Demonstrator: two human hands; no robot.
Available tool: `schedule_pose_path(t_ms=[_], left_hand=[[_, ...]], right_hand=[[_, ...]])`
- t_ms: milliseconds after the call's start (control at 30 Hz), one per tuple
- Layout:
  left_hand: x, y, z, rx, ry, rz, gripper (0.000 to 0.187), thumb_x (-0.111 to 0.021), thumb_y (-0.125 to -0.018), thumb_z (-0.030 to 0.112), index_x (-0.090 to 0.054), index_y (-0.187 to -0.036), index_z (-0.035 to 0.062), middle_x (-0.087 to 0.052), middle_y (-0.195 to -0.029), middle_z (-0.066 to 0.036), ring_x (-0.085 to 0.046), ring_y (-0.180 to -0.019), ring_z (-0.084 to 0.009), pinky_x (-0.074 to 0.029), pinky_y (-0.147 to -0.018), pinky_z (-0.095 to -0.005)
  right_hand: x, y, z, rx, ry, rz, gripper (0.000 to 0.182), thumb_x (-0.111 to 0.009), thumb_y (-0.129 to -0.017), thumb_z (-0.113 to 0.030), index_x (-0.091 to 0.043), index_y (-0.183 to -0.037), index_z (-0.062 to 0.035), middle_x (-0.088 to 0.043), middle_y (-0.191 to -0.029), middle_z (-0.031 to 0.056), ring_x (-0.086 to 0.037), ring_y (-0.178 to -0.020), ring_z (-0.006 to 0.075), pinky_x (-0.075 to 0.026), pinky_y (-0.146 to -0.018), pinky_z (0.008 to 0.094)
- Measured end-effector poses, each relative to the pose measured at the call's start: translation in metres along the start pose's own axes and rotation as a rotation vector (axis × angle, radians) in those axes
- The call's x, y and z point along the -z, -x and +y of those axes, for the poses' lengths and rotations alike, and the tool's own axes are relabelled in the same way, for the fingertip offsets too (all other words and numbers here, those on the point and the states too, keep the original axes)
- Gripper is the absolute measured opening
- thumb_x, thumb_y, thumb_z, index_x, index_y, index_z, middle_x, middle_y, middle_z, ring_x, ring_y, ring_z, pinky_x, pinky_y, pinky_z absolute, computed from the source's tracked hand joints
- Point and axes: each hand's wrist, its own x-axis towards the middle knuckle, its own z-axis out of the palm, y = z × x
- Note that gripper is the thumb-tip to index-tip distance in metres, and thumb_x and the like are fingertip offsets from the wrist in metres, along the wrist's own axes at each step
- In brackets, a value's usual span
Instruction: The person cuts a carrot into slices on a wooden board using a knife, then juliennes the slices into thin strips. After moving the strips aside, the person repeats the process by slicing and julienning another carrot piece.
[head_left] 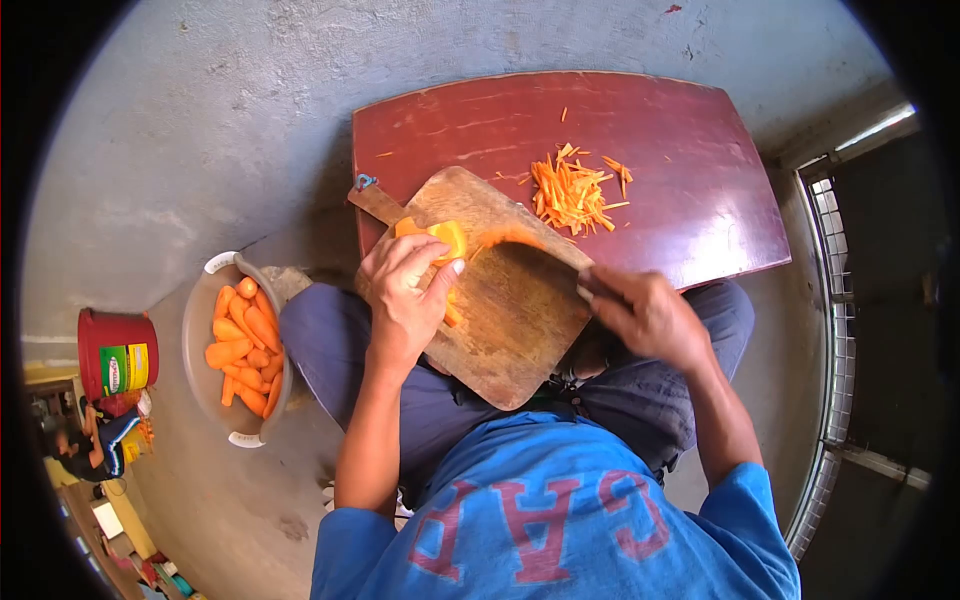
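1. The person sits with a wooden cutting board (500, 300) across the lap and the near edge of a low red bench (640, 130).
2. The left hand (405, 290) presses down on a piece of carrot (440, 238) at the top left part of the board. Its fingers (415, 262) are curled over the carrot and hold it still.
3. The right hand (650, 315) is shut around the handle of a knife (540, 262). The dark blade is blurry, so its edge is hard to see.
4. Some cutting looks done. A pile of thin carrot strips (572, 190) lies on the bench, just past the board.
5. A lot looks left. A bowl (200, 310) on the floor by the person's left knee has many whole peeled carrots (245, 345) in it.
6. The carrot piece under the left hand is short and thick. I cannot tell for sure which way its long side runs, since the hand covers part of it.
7. The knife lies long from the right hand toward the carrot, with its tip pointing up and to the left.
8. The board's handle also points up and to the left.
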Motion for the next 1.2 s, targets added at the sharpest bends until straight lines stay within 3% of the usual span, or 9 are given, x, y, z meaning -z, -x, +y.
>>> schedule_pose_path(t_ms=[167, 267, 367, 433, 467, 567, 800, 1000, 1200], left_hand=[[-0.008, 0.002, 0.012, -0.052, 0.002, -0.044, 0.022, -0.092, -0.097, 0.019, -0.086, -0.114, 0.0058, -0.079, -0.118, -0.007, -0.072, -0.117, -0.0296, -0.046, -0.111, -0.0469], [-0.012, 0.000, 0.013, -0.070, -0.018, -0.036, 0.023, -0.092, -0.097, 0.019, -0.086, -0.114, 0.0057, -0.079, -0.119, -0.007, -0.072, -0.117, -0.0296, -0.046, -0.111, -0.0470], [-0.014, -0.011, 0.019, -0.055, 0.055, -0.014, 0.025, -0.093, -0.096, 0.020, -0.086, -0.115, 0.0048, -0.079, -0.120, -0.008, -0.072, -0.118, -0.0297, -0.046, -0.112, -0.0471], [-0.017, -0.025, 0.026, -0.041, 0.175, -0.030, 0.029, -0.095, -0.095, 0.022, -0.086, -0.116, 0.0043, -0.079, -0.121, -0.008, -0.072, -0.118, -0.0299, -0.046, -0.112, -0.0469], [-0.018, -0.035, 0.031, -0.035, 0.251, -0.058, 0.031, -0.096, -0.095, 0.024, -0.086, -0.117, 0.0042, -0.079, -0.121, -0.009, -0.072, -0.118, -0.0300, -0.046, -0.113, -0.0466], [-0.037, -0.058, 0.035, -0.115, 0.323, -0.192, 0.044, -0.099, -0.092, 0.031, -0.086, -0.125, 0.0048, -0.078, -0.127, -0.011, -0.070, -0.127, -0.0312, -0.044, -0.118, -0.0475], [-0.085, -0.088, 0.033, -0.265, -0.017, -0.292, 0.039, -0.092, -0.098, 0.034, -0.084, -0.124, 0.0053, -0.076, -0.126, -0.010, -0.066, -0.129, -0.0297, -0.039, -0.117, -0.0506], [-0.081, -0.092, 0.038, -0.276, 0.144, -0.335, 0.031, -0.088, -0.100, 0.025, -0.083, -0.124, 0.0061, -0.076, -0.128, -0.010, -0.066, -0.130, -0.0295, -0.038, -0.117, -0.0517], [-0.101, -0.117, 0.023, -0.305, -0.108, -0.291, 0.049, -0.095, -0.094, 0.041, -0.086, -0.129, 0.0085, -0.076, -0.134, -0.009, -0.066, -0.134, -0.0286, -0.039, -0.119, -0.0515]], right_hand=[[0.026, -0.039, 0.031, -0.027, 0.088, 0.223, 0.027, -0.074, -0.107, -0.014, -0.077, -0.130, 0.0023, -0.077, -0.099, 0.0308, -0.083, -0.093, 0.0466, -0.060, -0.077, 0.0491], [0.044, -0.042, 0.005, -0.222, 0.155, 0.130, 0.038, -0.078, -0.106, -0.009, -0.076, -0.142, 0.0050, -0.082, -0.110, 0.0283, -0.085, -0.097, 0.0289, -0.065, -0.084, 0.0439], [0.025, -0.027, 0.015, 0.204, 0.294, 0.196, 0.036, -0.079, -0.102, -0.007, -0.078, -0.138, 0.0013, -0.081, -0.107, 0.0269, -0.084, -0.094, 0.0378, -0.066, -0.080, 0.0474], [0.015, -0.014, -0.003, 0.220, 0.480, 0.122, 0.038, -0.080, -0.097, -0.004, -0.078, -0.135, -0.0017, -0.079, -0.103, 0.0230, -0.081, -0.090, 0.0424, -0.066, -0.078, 0.0496], [0.010, -0.012, -0.007, 0.376, 0.536, 0.148, 0.037, -0.071, -0.097, -0.009, -0.071, -0.133, -0.0045, -0.075, -0.097, 0.0139, -0.080, -0.088, 0.0384, -0.067, -0.076, 0.0495], [0.004, -0.001, -0.014, 0.495, 0.679, 0.094, 0.044, -0.070, -0.097, -0.016, -0.071, -0.137, 0.0034, -0.074, -0.105, 0.0125, -0.078, -0.097, 0.0297, -0.066, -0.079, 0.0428], [0.010, 0.020, -0.019, 0.494, 0.817, 0.099, 0.053, -0.071, -0.094, -0.019, -0.071, -0.142, 0.0043, -0.072, -0.107, 0.0092, -0.075, -0.095, 0.0244, -0.066, -0.078, 0.0385], [0.008, 0.024, -0.006, 0.450, 0.753, 0.133, 0.051, -0.071, -0.095, -0.017, -0.070, -0.141, 0.0048, -0.073, -0.107, 0.0106, -0.076, -0.097, 0.0263, -0.066, -0.077, 0.0401], [0.005, 0.017, 0.006, 0.433, 0.762, 0.143, 0.050, -0.072, -0.095, -0.016, -0.071, -0.141, 0.0042, -0.073, -0.105, 0.0097, -0.077, -0.100, 0.0264, -0.066, -0.076, 0.0400]])
